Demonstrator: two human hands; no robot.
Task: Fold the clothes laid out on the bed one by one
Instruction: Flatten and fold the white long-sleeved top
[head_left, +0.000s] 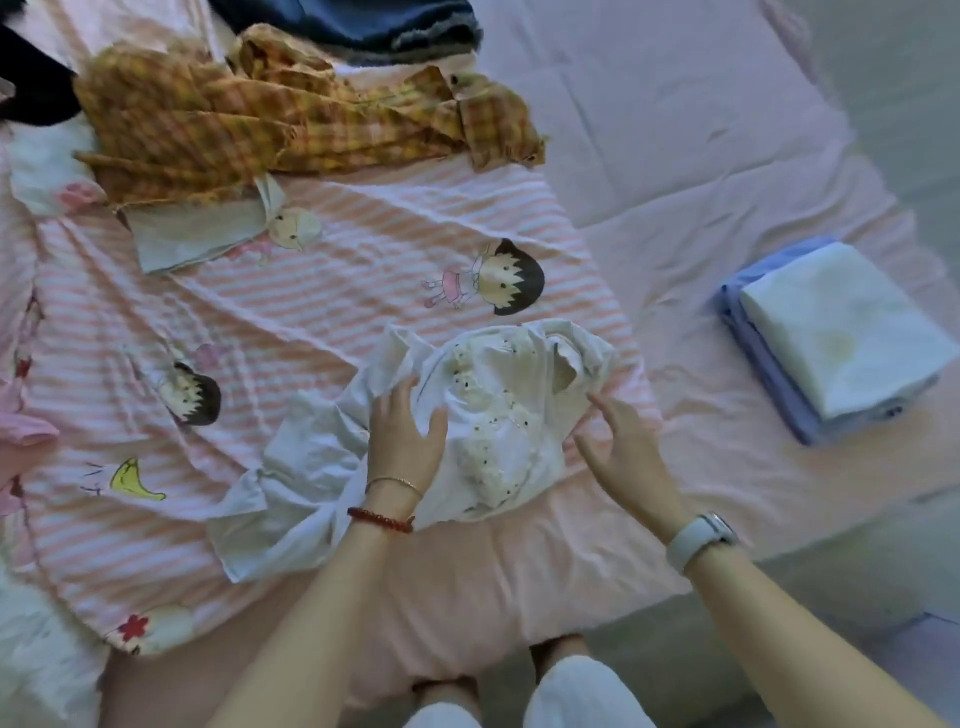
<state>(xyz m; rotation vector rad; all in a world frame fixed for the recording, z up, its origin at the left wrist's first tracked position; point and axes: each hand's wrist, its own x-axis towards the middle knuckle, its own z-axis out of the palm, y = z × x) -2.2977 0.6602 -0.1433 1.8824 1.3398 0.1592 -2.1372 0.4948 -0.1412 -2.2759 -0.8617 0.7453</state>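
White crumpled top (498, 415) on bed (675, 156); left hand (402, 436) flat on it, right hand (618, 441) at 3 o'clock, fingers relaxed, holding nothing.

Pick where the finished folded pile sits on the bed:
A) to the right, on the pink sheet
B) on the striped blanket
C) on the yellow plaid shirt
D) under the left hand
A: the folded pile rests on the plain pink sheet, right of the white shirt.

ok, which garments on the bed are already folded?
The white garment stacked on the lavender-blue one, at the bed's right. The yellow plaid shirt and white printed top lie crumpled.
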